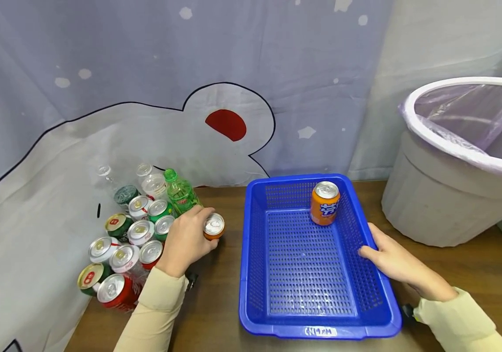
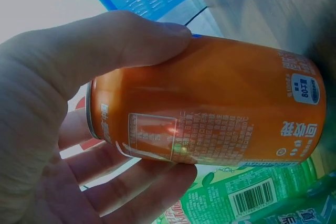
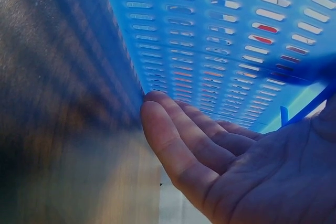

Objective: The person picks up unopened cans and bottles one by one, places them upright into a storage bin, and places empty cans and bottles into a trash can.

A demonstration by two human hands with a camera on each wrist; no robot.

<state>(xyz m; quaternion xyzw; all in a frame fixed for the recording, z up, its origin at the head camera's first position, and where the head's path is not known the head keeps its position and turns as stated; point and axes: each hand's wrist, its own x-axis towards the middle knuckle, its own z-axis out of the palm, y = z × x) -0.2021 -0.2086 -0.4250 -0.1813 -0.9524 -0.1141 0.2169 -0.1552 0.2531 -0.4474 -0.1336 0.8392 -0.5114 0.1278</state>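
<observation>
My left hand (image 1: 190, 238) grips an orange soda can (image 1: 213, 226), thumb on one side and fingers on the other. In the left wrist view the can (image 2: 231, 98) shows printed text and a small label. A green bottle (image 1: 182, 193) stands just behind this hand. My right hand (image 1: 393, 256) holds the right rim of a blue plastic basket (image 1: 245, 274), thumb over the edge. Its fingers (image 3: 163, 129) lie along the basket's perforated outer wall in the right wrist view. Inside the basket, near the back right corner, stands another orange can (image 1: 324, 204).
Several cans, among them a red can (image 1: 119, 292) and a green can (image 1: 119, 225), crowd the table's left side. Clear bottles (image 1: 151, 183) stand behind them. A grey bin (image 1: 444, 195) with a plastic liner is at the right. A printed curtain (image 1: 312, 83) hangs behind.
</observation>
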